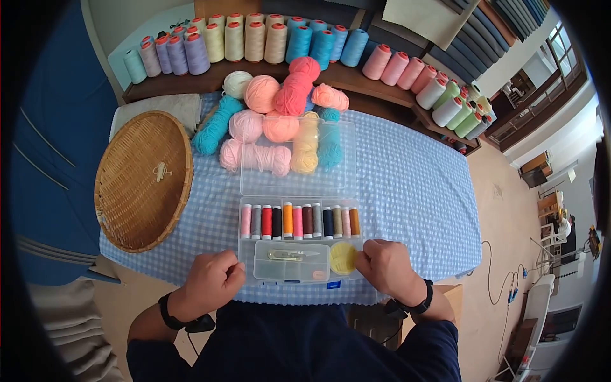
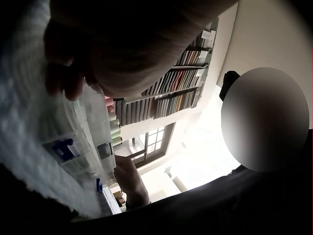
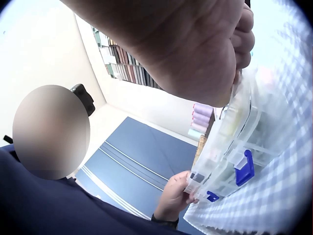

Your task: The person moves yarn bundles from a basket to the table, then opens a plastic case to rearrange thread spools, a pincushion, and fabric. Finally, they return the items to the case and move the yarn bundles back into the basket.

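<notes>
A clear plastic box (image 1: 245, 223) lies with its lid (image 1: 254, 184) folded back, holding a row of thread spools (image 1: 287, 220). A smaller clear case (image 1: 291, 270), with small snips (image 1: 293, 254) visible in it, sits at its front beside a round yellow yarn bundle (image 1: 344, 258). My left hand (image 1: 213, 283) grips the box's left edge with curled fingers; in the right wrist view the left hand (image 3: 177, 196) pinches its corner. My right hand (image 1: 388, 267) holds the right edge next to the yellow bundle. Blue latches (image 3: 245, 168) show on the box's front.
Yarn balls and skeins (image 1: 262, 94) lie behind the box, partly under its lid. A round woven basket (image 1: 143, 191) stands at the left on the checked cloth (image 1: 414, 191). Thread cones (image 1: 254, 41) line the curved shelf (image 1: 356, 79) at the back.
</notes>
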Motion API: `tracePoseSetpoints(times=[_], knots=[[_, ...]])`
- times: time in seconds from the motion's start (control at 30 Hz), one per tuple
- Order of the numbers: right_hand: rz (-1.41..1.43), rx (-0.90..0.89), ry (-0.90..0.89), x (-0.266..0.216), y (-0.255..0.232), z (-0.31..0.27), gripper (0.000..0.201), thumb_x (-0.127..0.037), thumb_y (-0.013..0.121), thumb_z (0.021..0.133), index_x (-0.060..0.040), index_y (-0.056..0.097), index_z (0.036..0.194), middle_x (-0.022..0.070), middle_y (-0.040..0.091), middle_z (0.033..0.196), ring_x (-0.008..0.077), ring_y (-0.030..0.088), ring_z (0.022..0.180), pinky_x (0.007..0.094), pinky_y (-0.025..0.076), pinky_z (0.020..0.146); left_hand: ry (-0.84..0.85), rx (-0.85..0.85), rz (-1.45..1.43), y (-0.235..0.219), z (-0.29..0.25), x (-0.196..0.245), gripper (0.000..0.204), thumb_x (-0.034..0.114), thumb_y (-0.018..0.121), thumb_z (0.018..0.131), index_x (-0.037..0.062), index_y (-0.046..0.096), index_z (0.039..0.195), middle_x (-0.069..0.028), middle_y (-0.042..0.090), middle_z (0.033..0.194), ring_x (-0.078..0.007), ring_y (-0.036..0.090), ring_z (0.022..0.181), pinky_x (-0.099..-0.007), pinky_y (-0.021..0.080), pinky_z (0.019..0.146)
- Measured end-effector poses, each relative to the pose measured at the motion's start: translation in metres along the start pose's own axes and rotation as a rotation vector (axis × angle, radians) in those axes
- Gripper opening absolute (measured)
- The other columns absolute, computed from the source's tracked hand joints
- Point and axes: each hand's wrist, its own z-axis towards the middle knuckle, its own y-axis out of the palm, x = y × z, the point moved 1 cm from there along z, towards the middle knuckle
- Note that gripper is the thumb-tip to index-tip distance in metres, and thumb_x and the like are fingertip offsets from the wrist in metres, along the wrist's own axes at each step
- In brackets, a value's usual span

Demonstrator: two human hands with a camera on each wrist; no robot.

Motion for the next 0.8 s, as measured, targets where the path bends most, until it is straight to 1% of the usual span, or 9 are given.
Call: tracePoseSetpoints(times=[0.43, 0.5, 0.53, 0.57, 0.6, 0.67, 0.73, 0.77, 0.8], knots=[[0.003, 0.006, 0.008, 0.01, 0.007, 0.011, 0.027, -0.019, 0.071, 0.094, -0.0028, 0.061, 0.075, 0.018, 0.068, 0.073, 0.0425, 0.066, 0.062, 0.053, 0.053, 0.058, 0.05, -0.008, 0.147, 0.012, 0.003, -0.022, 0.02, 0.008, 0.069, 0.095, 0.0028, 0.055, 0.083, -0.0168, 0.061, 0.059, -0.0355, 0.066, 0.054, -0.0442, 0.049, 0.051], [0.1, 0.005, 0.009, 0.022, -0.002, 0.027, 0.029, -0.02, 0.071, 0.096, -0.0011, 0.062, 0.076, 0.0197, 0.068, 0.074, 0.0432, 0.066, 0.064, 0.0526, 0.052, 0.06, -0.056, -0.05, 0.021, 0.009, 0.005, -0.022, 0.018, 0.006, 0.07, 0.094, 0.0027, 0.052, 0.091, -0.0151, 0.062, 0.062, -0.0326, 0.067, 0.056, -0.0426, 0.05, 0.053], [0.155, 0.101, 0.025, 0.032, -0.002, 0.039, 0.03, -0.02, 0.072, 0.098, 0.001, 0.063, 0.077, 0.0216, 0.067, 0.076, 0.0432, 0.066, 0.067, 0.0515, 0.051, 0.062, -0.049, -0.052, 0.022, 0.01, 0.006, -0.022, 0.018, 0.006, 0.07, 0.094, 0.0027, 0.052, 0.091, -0.0151, 0.062, 0.062, -0.0326, 0.067, 0.056, -0.0426, 0.05, 0.053], [0.189, 0.211, 0.041, 0.039, -0.004, 0.054, 0.028, -0.019, 0.074, 0.098, 0.0023, 0.066, 0.082, 0.0227, 0.068, 0.08, 0.0425, 0.068, 0.071, 0.0496, 0.053, 0.065, -0.051, -0.039, -0.003, 0.011, 0.007, -0.023, 0.019, 0.005, 0.07, 0.094, 0.0026, 0.051, 0.095, -0.0141, 0.062, 0.064, -0.0314, 0.067, 0.056, -0.0418, 0.05, 0.054], [0.267, 0.242, 0.108, 0.049, -0.003, 0.07, 0.024, -0.02, 0.074, 0.101, 0.0039, 0.071, 0.103, 0.0227, 0.073, 0.089, 0.0393, 0.073, 0.078, 0.0455, 0.058, 0.071, -0.053, -0.027, -0.027, 0.013, 0.007, -0.023, 0.021, 0.003, 0.07, 0.093, 0.0026, 0.05, 0.1, -0.0131, 0.062, 0.065, -0.0302, 0.067, 0.057, -0.041, 0.05, 0.054], [0.416, 0.283, 0.088, 0.071, 0.003, 0.105, 0.047, -0.022, 0.073, 0.103, 0.006, 0.062, 0.139, 0.0233, 0.077, 0.108, 0.0335, 0.077, 0.095, 0.0414, 0.061, 0.083, -0.011, -0.006, -0.007, 0.017, 0.007, -0.025, 0.023, 0.002, 0.069, 0.093, 0.0025, 0.049, 0.103, -0.0128, 0.062, 0.066, -0.0296, 0.067, 0.056, -0.0405, 0.05, 0.054], [0.676, 0.32, 0.024, 0.103, 0.026, 0.148, 0.069, -0.025, 0.073, 0.105, 0.0059, 0.044, 0.16, 0.021, 0.074, 0.124, 0.0269, 0.074, 0.108, 0.039, 0.06, 0.092, 0.03, 0.015, 0.015, 0.019, 0.007, -0.028, 0.024, 0.001, 0.069, 0.092, 0.0025, 0.049, 0.106, -0.0124, 0.062, 0.066, -0.0289, 0.066, 0.056, -0.04, 0.049, 0.054], [0.68, 0.324, 0.023, 0.101, 0.022, 0.162, 0.069, -0.025, 0.073, 0.105, 0.0059, 0.044, 0.16, 0.021, 0.074, 0.124, 0.0269, 0.074, 0.108, 0.039, 0.06, 0.092, 0.007, 0.009, -0.019, 0.02, 0.006, -0.03, 0.024, 0.001, 0.068, 0.093, 0.0022, 0.049, 0.106, -0.0126, 0.062, 0.067, -0.0277, 0.066, 0.057, -0.0393, 0.05, 0.055], [0.906, 0.318, 0.059, 0.097, 0.02, 0.177, 0.07, -0.026, 0.071, 0.107, 0.0056, 0.041, 0.162, 0.0186, 0.073, 0.125, 0.0246, 0.073, 0.109, 0.0381, 0.06, 0.093, -0.018, 0.006, -0.052, 0.019, 0.005, -0.031, 0.023, 0.0, 0.068, 0.093, 0.0019, 0.049, 0.107, -0.0128, 0.062, 0.067, -0.0265, 0.066, 0.057, -0.0385, 0.05, 0.056]])
